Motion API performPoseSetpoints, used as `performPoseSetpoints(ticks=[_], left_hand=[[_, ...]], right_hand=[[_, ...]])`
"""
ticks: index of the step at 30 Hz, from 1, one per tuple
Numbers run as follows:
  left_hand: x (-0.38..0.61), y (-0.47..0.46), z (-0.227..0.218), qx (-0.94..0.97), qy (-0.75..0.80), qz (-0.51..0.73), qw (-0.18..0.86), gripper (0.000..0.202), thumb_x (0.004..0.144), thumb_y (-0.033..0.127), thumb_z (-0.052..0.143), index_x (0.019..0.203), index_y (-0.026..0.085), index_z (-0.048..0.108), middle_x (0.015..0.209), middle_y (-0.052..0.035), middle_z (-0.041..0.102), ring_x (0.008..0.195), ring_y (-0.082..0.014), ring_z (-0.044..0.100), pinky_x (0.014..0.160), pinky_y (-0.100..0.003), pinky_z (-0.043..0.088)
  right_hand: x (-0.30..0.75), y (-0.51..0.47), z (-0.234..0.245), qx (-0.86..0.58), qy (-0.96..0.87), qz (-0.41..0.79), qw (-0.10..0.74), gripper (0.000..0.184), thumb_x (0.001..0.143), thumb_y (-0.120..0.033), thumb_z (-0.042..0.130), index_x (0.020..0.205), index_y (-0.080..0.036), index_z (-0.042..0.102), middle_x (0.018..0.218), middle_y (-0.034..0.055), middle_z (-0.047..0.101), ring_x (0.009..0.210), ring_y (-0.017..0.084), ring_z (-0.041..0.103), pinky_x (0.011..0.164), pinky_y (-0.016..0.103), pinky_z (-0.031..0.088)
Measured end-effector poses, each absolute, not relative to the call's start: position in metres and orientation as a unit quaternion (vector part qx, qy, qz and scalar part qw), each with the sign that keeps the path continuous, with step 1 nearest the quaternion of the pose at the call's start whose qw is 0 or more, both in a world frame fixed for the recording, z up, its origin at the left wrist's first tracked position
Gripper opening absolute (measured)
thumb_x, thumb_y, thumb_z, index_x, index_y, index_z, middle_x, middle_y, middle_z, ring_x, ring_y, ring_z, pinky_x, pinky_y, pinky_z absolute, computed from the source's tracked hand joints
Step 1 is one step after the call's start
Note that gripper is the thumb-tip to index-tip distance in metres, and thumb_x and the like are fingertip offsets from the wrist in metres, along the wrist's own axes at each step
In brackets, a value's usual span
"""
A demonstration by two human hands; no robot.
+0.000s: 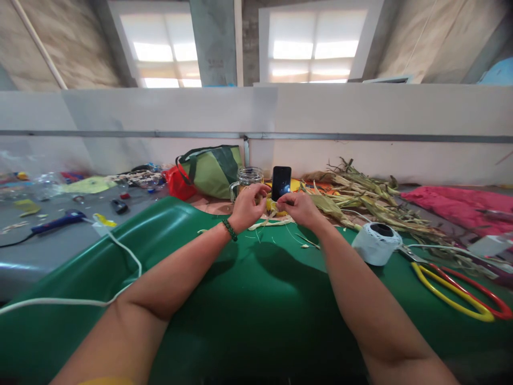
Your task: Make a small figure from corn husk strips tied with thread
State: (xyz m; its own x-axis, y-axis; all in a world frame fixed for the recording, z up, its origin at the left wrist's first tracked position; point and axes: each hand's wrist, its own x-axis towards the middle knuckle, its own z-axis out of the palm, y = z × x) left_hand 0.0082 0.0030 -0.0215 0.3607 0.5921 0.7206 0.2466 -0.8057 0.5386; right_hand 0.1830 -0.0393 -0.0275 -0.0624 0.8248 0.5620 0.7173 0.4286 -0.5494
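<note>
Both hands meet at the far edge of a dark green plastic sheet (pixel 256 299) that covers the worktop. The left hand (pixel 247 206), with a green beaded bracelet (pixel 230 230) on its wrist, and the right hand (pixel 301 208) each pinch a small yellow husk bundle (pixel 272 205) between fingertips and thumb. They hold it just above the sheet, right in front of the person. Pale loose husk strips (pixel 271 222) trail from the bundle onto the green surface beneath it.

Just behind the hands stand a clear glass handled jar (pixel 244 179) and a black smartphone (pixel 281 182) propped upright. A heap of dried greenish corn husks (pixel 360 200) spreads to the right of them. Near the right forearm lies a white roll of tape (pixel 377 243), and beside it a pair of scissors with yellow and red loop handles (pixel 460 291). A folded green fabric bag (pixel 212 168) rests behind the left hand. A white cable (pixel 120 256) runs across the sheet's left edge, with a blue handled tool (pixel 56 222) on the grey table beyond.
</note>
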Motion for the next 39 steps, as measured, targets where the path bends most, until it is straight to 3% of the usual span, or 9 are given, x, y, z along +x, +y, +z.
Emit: performPoseSetpoints(ticks=[3,8,18,21,25,39], left_hand=[[0.008,-0.001,-0.021,0.814,0.265,0.477,0.198,0.008,0.071,0.020,0.064,0.078,0.016,0.063,0.071,-0.0011,0.066,0.064,-0.0123,0.059,0.060,-0.023,0.047],[0.011,0.002,-0.023,0.799,0.257,0.458,0.292,0.007,0.065,0.016,0.066,0.069,0.015,0.061,0.065,-0.0002,0.066,0.061,-0.0115,0.060,0.058,-0.022,0.048],[0.010,0.006,-0.017,0.652,0.241,0.449,0.561,0.025,0.063,0.016,0.072,0.082,0.013,0.056,0.072,-0.0018,0.068,0.066,-0.0107,0.064,0.066,-0.023,0.050],[0.010,0.006,-0.018,0.679,0.255,0.472,0.501,0.025,0.067,0.025,0.072,0.081,0.014,0.055,0.065,0.0002,0.064,0.059,-0.0094,0.060,0.058,-0.021,0.046],[0.010,0.008,-0.020,0.748,0.263,0.466,0.393,0.032,0.060,0.034,0.078,0.073,0.014,0.057,0.057,0.0026,0.058,0.053,-0.0080,0.051,0.049,-0.020,0.038],[0.006,0.014,-0.017,0.733,0.234,0.460,0.443,0.018,0.065,0.021,0.069,0.078,0.013,0.060,0.069,-0.0017,0.066,0.064,-0.0105,0.059,0.063,-0.023,0.048]], right_hand=[[0.183,-0.040,-0.027,-0.533,-0.725,0.056,0.432,0.013,0.073,-0.017,0.060,0.071,-0.015,0.073,0.063,0.0014,0.067,0.056,0.012,0.054,0.055,0.022,0.039],[0.181,-0.042,-0.028,-0.528,-0.726,0.043,0.438,0.014,0.074,-0.023,0.061,0.072,-0.016,0.073,0.062,0.0015,0.067,0.055,0.012,0.052,0.054,0.022,0.038],[0.182,-0.042,-0.028,-0.530,-0.731,0.051,0.427,0.015,0.076,-0.023,0.060,0.072,-0.016,0.072,0.065,0.0027,0.067,0.060,0.013,0.056,0.057,0.023,0.040],[0.181,-0.042,-0.028,-0.531,-0.727,0.049,0.432,0.013,0.076,-0.022,0.060,0.073,-0.016,0.072,0.064,0.0022,0.067,0.057,0.013,0.054,0.055,0.023,0.039],[0.181,-0.043,-0.028,-0.533,-0.726,0.045,0.432,0.015,0.077,-0.026,0.062,0.072,-0.016,0.072,0.064,0.0024,0.067,0.056,0.013,0.053,0.054,0.023,0.037],[0.181,-0.043,-0.027,-0.532,-0.732,0.055,0.423,0.012,0.076,-0.020,0.060,0.072,-0.016,0.071,0.063,0.0015,0.066,0.057,0.013,0.054,0.055,0.023,0.039]])
